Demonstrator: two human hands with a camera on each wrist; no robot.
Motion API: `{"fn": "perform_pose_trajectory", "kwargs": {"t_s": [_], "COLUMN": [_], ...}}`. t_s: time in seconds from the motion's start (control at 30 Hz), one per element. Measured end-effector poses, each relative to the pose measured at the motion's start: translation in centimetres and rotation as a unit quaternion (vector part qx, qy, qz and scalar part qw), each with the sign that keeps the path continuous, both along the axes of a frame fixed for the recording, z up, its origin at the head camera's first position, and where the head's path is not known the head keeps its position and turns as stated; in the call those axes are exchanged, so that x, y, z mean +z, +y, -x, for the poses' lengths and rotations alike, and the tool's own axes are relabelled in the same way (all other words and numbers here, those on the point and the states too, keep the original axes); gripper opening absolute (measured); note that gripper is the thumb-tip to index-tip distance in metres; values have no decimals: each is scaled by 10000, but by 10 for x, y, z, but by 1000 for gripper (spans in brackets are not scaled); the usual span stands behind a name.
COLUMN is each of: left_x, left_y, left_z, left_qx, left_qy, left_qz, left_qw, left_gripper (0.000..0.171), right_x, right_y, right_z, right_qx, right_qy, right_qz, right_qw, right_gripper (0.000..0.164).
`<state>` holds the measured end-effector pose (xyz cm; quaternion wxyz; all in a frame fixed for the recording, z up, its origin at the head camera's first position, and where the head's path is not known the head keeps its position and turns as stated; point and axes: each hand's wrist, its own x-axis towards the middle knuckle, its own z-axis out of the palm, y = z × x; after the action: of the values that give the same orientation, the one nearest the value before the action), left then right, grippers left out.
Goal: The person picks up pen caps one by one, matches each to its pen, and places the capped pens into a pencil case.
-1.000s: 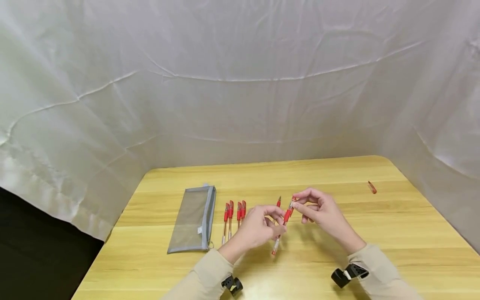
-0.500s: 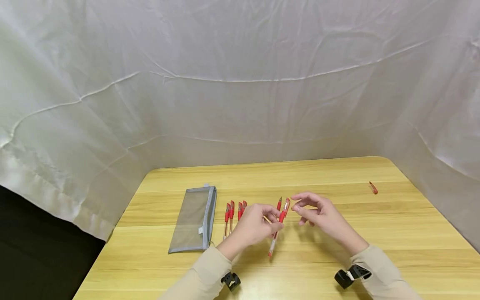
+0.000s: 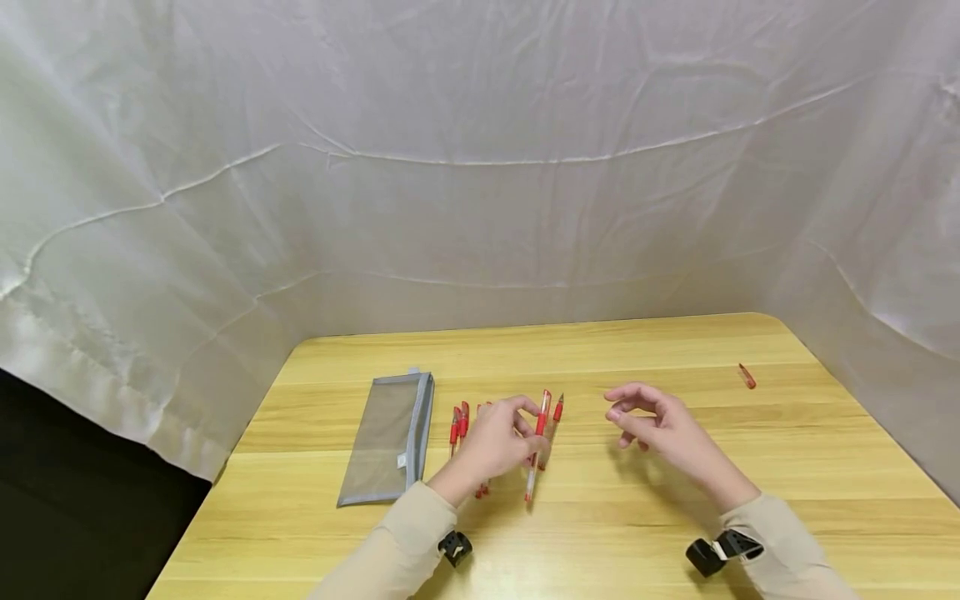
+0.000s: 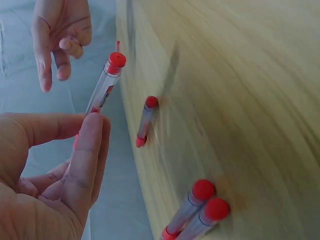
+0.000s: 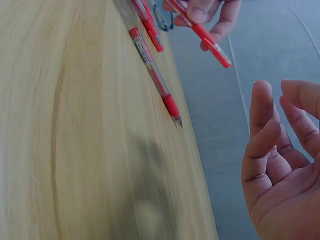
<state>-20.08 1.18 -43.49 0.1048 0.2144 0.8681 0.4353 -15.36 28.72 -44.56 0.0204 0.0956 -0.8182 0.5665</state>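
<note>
My left hand [image 3: 491, 442] pinches a capped red gel pen [image 3: 541, 423] between thumb and fingers, above the table. The left wrist view shows the rear end of this pen [image 4: 104, 90] pointing up past the fingertips. To the right, my right hand [image 3: 667, 429] hovers with relaxed, slightly bent fingers and holds nothing. An uncapped red pen [image 5: 156, 77] lies on the table between the hands, its metal tip bare. Several capped red pens [image 3: 463, 421] lie left of and partly behind my left hand.
A grey mesh zip pouch [image 3: 381, 440] lies flat left of the pens. Toward the table's far right lies a loose red pen cap [image 3: 747, 377]. Pale cloth [image 3: 480, 225] hangs around the back and sides of the wooden table [image 3: 637, 533].
My right hand has let go of the capped pen and drawn back to the right. My left hand has carried that pen left, toward the row of pens.
</note>
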Motion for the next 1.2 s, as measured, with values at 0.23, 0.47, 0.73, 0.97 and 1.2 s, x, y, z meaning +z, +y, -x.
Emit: {"fn": "perform_pose_trajectory", "kwargs": {"t_s": [0.23,0.47,0.73,0.97,1.2], "left_x": [-8,-13,-17,-18,-18], "left_y": [-2,-5,-6,-5,-4], "left_z": [8,13,16,18,19], "left_qx": [74,149,210,323,330], "left_qy": [-4,-108,232,403,547], "left_qz": [167,338,767,1175,1440], "left_qw": [9998,9993,9966,9917,9875], "left_gripper": [30,29,32,28,12], "right_x": [2,2,-4,-8,-7], "right_y": [8,17,28,36,40], "right_z": [-3,-6,-4,-3,-4], "right_qx": [-70,-215,-313,-352,-372], "right_qy": [41,66,-17,4,-39], "right_qz": [-53,-137,-201,-264,-268], "right_qw": [10000,9997,9993,9990,9989], "right_gripper": [33,33,37,40,39]}}
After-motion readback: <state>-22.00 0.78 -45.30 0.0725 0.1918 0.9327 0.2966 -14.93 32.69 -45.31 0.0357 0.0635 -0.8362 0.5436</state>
